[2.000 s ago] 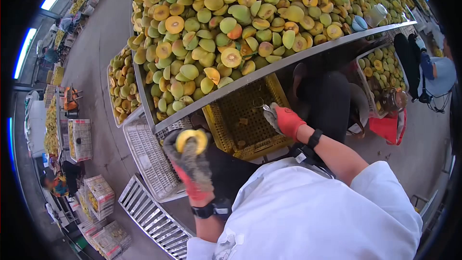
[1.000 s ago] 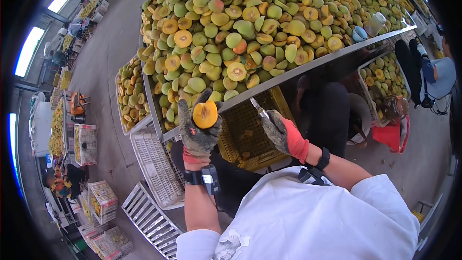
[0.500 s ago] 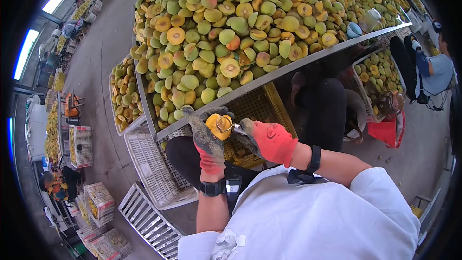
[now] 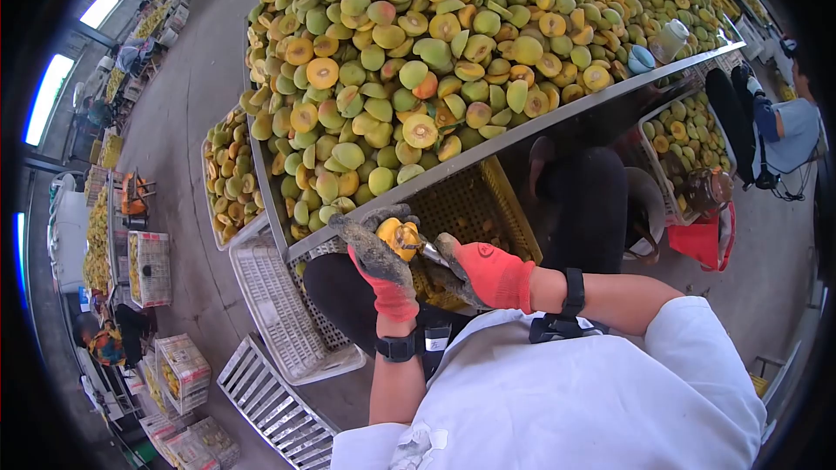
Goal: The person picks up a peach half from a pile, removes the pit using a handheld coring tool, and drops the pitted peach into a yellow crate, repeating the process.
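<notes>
In my left hand (image 4: 381,263), gloved in red and dirty grey, is a yellow peach half (image 4: 397,237) with its cut face up. The glove's fingers curl around the fruit from below and behind. My right hand (image 4: 488,271), gloved the same way, is closed on a metal pitting tool (image 4: 431,252) that points left. The tool's tip is at the middle of the peach half, where the flesh looks broken up; its exact depth is hidden. Both hands are just below the near edge of a metal-rimmed table (image 4: 409,189) heaped with peach halves (image 4: 348,155).
Under the table edge sits a yellow crate (image 4: 509,209). White plastic baskets (image 4: 283,313) stand at the left, one filled with fruit (image 4: 233,178). On the right are another full basket (image 4: 688,135), a red bag (image 4: 705,239) and a seated person (image 4: 788,130). A jar (image 4: 670,39) stands on the table.
The tool's loop, visible on the cut face before, has turned and gone into the middle of the peach half. Both hands have shifted slightly down and right in view.
</notes>
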`<state>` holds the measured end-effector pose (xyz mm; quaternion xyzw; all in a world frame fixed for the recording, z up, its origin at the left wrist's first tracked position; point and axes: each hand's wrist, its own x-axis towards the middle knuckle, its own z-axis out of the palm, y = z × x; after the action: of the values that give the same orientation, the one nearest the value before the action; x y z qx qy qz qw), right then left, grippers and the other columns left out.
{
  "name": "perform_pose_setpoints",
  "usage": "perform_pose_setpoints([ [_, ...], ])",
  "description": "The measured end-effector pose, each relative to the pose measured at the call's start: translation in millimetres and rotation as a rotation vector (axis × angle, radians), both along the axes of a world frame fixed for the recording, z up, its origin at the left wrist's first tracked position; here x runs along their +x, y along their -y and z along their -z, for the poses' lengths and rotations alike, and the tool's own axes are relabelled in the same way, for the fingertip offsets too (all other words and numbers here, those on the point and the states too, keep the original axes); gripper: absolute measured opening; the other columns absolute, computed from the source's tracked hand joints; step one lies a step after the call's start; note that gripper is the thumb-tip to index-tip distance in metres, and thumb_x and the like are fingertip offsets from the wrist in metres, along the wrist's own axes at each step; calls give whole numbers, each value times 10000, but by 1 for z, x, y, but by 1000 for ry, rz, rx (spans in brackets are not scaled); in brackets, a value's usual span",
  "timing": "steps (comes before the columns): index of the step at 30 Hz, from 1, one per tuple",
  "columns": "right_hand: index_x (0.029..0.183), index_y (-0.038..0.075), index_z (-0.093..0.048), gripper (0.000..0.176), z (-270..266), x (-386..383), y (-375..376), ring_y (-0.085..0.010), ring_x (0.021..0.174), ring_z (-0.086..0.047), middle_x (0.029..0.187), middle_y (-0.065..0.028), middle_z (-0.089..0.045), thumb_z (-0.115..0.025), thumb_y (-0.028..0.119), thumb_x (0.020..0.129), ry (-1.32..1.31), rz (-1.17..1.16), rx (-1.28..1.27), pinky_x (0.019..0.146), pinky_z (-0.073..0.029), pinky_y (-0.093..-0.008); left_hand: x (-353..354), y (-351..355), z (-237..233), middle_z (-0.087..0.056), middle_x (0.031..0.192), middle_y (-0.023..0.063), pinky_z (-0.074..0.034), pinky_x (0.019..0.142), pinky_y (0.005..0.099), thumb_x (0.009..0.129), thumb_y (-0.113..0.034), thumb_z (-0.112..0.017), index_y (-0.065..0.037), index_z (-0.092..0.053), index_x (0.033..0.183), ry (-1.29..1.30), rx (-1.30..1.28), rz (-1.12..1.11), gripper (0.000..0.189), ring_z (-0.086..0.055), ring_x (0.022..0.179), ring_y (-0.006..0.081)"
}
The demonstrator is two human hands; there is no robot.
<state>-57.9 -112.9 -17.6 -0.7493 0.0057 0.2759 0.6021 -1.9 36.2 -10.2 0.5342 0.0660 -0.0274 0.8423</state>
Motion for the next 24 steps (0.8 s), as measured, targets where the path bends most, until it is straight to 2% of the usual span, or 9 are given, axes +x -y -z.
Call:
perform_pose_setpoints([
  [1,888,76,-592,497,3,-1,-3,-124,617,-477,730,-5,-554,-331,490,978,5,76,58,559,-409,-279,-1,4,1,-626,887,95,-529,738,325,946,-568,-356,-5,-552,1045,52,84,-58,604,-624,785,206],
  [2,888,76,-592,497,-1,0,-4,-124,617,-477,730,-5,-554,-331,490,978,3,76,62,559,-409,-279,-2,6,3,-625,886,93,-523,745,323,946,-576,-346,0,-559,1028,104,171,-114,620,-619,792,199],
  [4,934,74,-603,502,-17,6,-5,-124,621,-484,752,-13,-571,-334,496,975,-552,235,474,578,-417,-281,0,7,11,-632,872,106,-519,698,314,947,-584,-321,18,-576,989,186,230,-151,655,-625,764,205],
  [7,970,75,-613,505,-28,5,-6,-122,643,-501,795,-25,-589,-332,494,976,-648,279,589,594,-426,-283,-2,7,8,-638,871,113,-519,678,307,939,-606,-309,21,-592,949,284,345,-177,688,-626,755,205],
  [10,989,79,-613,509,8,4,-6,-118,674,-522,820,-25,-600,-323,497,977,-350,70,276,612,-437,-287,4,-5,2,-643,856,115,-529,675,315,921,-634,-318,8,-595,943,154,255,-43,700,-627,738,213],
  [14,936,85,-608,456,-10,7,-4,-108,617,-482,766,-5,-588,-337,449,983,-622,160,555,576,-420,-265,11,-15,-12,-652,782,145,-542,653,318,894,-696,-233,43,-624,869,-85,153,137,836,-638,681,238],
  [19,1154,86,-539,289,1,9,-2,-63,765,-542,963,1,-601,-520,299,959,-70,-209,337,647,-463,-225,10,-12,-20,-649,763,153,-550,641,328,883,-709,-237,31,-630,846,-154,148,133,838,-638,661,255],
  [22,1189,83,-508,309,-4,14,5,-57,838,-527,1021,2,-583,-588,226,927,-527,-132,721,692,-465,-232,8,-9,-15,-648,788,150,-551,623,333,883,-704,-262,20,-624,883,-138,-28,173,809,-639,671,261],
  [24,1190,82,-508,322,-3,14,9,-67,873,-535,1039,0,-584,-605,220,916,-404,-158,707,717,-466,-235,6,2,-15,-644,828,147,-550,610,335,883,-694,-297,2,-606,949,-59,107,33,765,-641,706,262],
])
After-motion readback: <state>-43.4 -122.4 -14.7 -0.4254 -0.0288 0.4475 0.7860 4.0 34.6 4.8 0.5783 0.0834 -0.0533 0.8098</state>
